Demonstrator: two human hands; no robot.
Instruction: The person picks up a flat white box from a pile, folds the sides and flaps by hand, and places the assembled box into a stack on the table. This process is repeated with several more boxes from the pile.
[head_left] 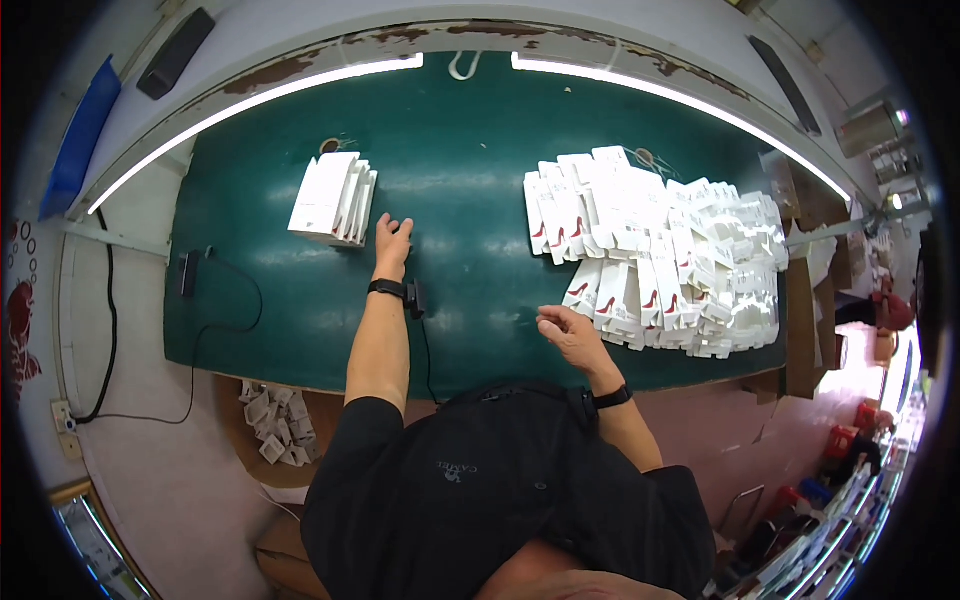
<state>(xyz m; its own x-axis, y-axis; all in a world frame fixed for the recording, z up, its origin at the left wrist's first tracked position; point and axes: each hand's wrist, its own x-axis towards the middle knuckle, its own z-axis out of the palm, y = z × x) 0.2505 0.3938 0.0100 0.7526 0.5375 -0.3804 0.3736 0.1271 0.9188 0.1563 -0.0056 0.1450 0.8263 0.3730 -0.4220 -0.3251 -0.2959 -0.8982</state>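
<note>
My left hand (394, 243) is just right of a small stack of white cartons (325, 200), its fingers apart and nothing in them. The cartons stand close together in a row on the green table. Nearer to me, my right hand (570, 336) hovers over the table, fingers loosely bent and apart, with no object visible in it. Beside that hand spreads a large pile of white cartons (640, 215), many printed with a red high-heeled shoe. They overlap in rows, and those at the right end shine in the light.
The green table (460, 200) has a cable and a small black device (188, 273) at its left. Below its left front edge sits a brown bin (235, 420) with white pieces inside. Light strips (260, 115) run along a frame at the back. Cardboard (815, 300) stands at the right edge.
</note>
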